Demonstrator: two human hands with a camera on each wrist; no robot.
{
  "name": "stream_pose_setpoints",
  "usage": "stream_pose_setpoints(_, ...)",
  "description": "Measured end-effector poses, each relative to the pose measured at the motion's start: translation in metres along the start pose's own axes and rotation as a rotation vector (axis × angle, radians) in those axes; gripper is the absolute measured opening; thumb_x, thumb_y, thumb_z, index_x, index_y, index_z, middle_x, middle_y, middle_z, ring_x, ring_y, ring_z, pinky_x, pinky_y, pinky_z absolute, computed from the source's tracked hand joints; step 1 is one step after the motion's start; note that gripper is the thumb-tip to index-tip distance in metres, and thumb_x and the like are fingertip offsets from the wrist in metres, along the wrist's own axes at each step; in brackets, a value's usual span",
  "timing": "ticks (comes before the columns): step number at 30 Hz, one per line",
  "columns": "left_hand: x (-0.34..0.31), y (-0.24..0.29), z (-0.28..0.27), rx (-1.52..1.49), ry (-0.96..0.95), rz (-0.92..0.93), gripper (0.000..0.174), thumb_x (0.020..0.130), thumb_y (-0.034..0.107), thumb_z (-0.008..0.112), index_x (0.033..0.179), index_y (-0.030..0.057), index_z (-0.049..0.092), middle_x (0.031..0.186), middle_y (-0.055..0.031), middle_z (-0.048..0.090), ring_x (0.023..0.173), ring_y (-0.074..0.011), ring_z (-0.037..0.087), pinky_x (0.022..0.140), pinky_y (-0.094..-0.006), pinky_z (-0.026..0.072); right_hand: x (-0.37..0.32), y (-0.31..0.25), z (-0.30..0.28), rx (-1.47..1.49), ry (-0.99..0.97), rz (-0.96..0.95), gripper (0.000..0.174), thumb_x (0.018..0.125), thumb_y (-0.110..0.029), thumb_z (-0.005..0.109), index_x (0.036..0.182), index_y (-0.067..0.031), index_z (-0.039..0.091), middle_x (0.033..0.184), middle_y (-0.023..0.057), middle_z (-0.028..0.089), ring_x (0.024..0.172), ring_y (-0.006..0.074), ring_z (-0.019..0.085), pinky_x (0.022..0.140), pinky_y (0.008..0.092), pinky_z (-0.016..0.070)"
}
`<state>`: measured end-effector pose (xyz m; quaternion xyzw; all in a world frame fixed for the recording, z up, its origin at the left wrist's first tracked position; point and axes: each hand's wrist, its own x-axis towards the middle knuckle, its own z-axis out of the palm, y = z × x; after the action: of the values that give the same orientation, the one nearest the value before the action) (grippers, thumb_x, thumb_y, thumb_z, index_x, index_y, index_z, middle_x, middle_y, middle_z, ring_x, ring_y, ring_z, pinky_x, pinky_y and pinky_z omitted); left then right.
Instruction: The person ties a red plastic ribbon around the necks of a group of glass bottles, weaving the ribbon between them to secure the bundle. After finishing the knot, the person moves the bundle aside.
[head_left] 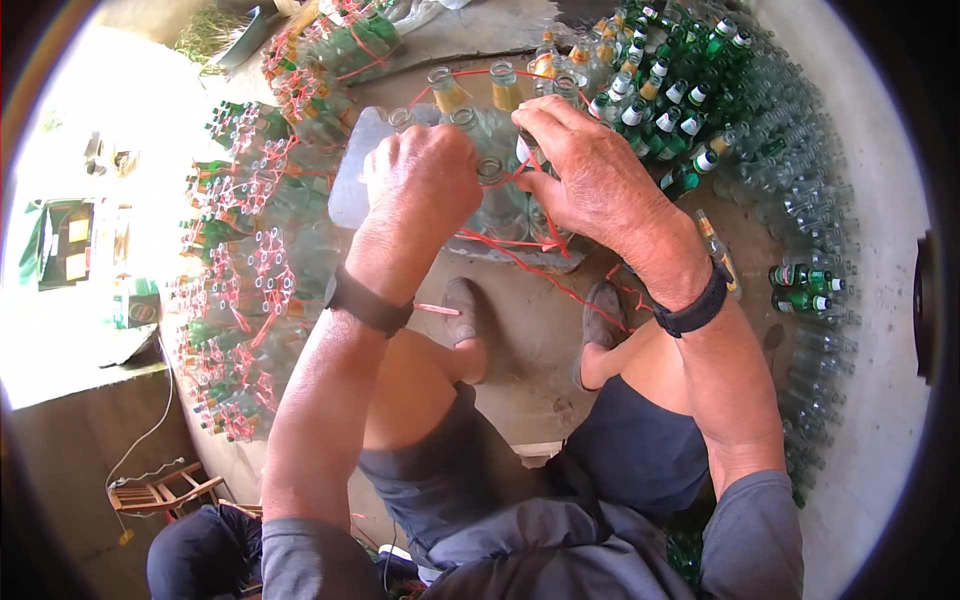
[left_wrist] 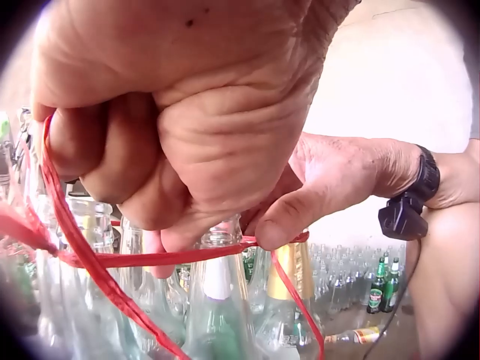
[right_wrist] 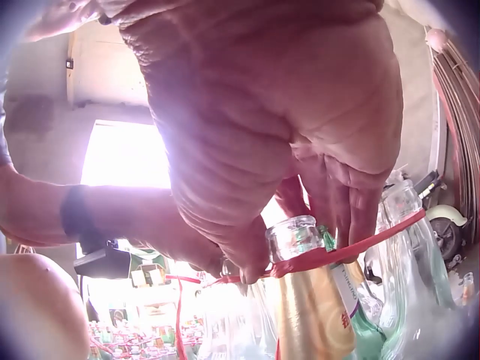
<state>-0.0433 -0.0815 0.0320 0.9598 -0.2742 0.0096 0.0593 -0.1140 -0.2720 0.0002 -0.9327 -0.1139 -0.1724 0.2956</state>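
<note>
A cluster of upright clear glass bottles (head_left: 503,92) stands in front of the person, with red plastic twine (left_wrist: 142,259) running around the necks. The left hand (head_left: 425,175) is curled over the near left bottles and grips the twine, which passes over its index finger in the left wrist view. On the other side, the right hand (head_left: 600,170) arches over the bottle tops. Its thumb presses the twine beside a gold-labelled bottle (right_wrist: 311,319), while its other fingers reach down behind that bottle's neck. A loose twine tail hangs toward the feet.
Many green bottles (head_left: 665,120) and clear bottles crowd the right by the wall (head_left: 880,180). Bundles tied with red twine (head_left: 270,265) fill the left. Two green bottles (head_left: 800,288) lie on the right floor. A wooden stool (head_left: 165,493) stands lower left.
</note>
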Motion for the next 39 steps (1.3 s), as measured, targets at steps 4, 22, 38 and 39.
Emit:
stream_pose_setpoints(4, -0.005, 0.005, -0.001, 0.018, -0.026, -0.037, 0.013, 0.085, 0.015, 0.070, 0.085, 0.0076, 0.080, 0.088, -0.0228, 0.076, 0.090, -0.0444, 0.076, 0.080, -0.0543, 0.0589, 0.000, -0.006, 0.004, -0.062, 0.026, 0.011, 0.055, 0.082, -0.010, 0.085, 0.131, 0.0024, 0.063, 0.134, 0.0191, 0.066, 0.122, 0.0415, 0.066, 0.102, 0.0461, 0.0561)
stream_pose_setpoints(22, -0.048, 0.001, 0.039, -0.510, 0.445, -0.024, 0.013, 0.100, 0.009, 0.065, 0.092, 0.0018, 0.072, 0.074, -0.0200, 0.069, 0.067, -0.0390, 0.069, 0.064, -0.0395, 0.0543, 0.002, -0.004, 0.006, -0.113, 0.045, -0.040, 0.026, 0.085, -0.014, 0.080, 0.109, -0.0063, 0.073, 0.130, 0.0126, 0.065, 0.113, 0.0373, 0.069, 0.093, 0.0472, 0.0589)
stream_pose_setpoints(38, -0.068, 0.005, 0.048, -0.875, 0.327, -0.333, 0.012, 0.097, 0.010, 0.069, 0.099, -0.0004, 0.074, 0.076, -0.0187, 0.073, 0.067, -0.0293, 0.073, 0.066, -0.0382, 0.0558, 0.003, -0.006, 0.001, -0.062, -0.026, 0.004, 0.030, 0.086, -0.015, 0.084, 0.113, -0.0037, 0.074, 0.130, 0.0134, 0.066, 0.111, 0.0369, 0.070, 0.094, 0.0455, 0.0579)
stream_pose_setpoints(39, -0.067, 0.003, 0.050, -0.924, 0.310, -0.355, 0.013, 0.097, 0.011, 0.069, 0.100, -0.0011, 0.075, 0.074, -0.0168, 0.074, 0.064, -0.0232, 0.072, 0.065, -0.0364, 0.0553, 0.004, -0.007, 0.000, -0.060, -0.021, 0.000, 0.030, 0.086, -0.015, 0.084, 0.112, -0.0035, 0.074, 0.131, 0.0141, 0.066, 0.111, 0.0374, 0.070, 0.094, 0.0457, 0.0577)
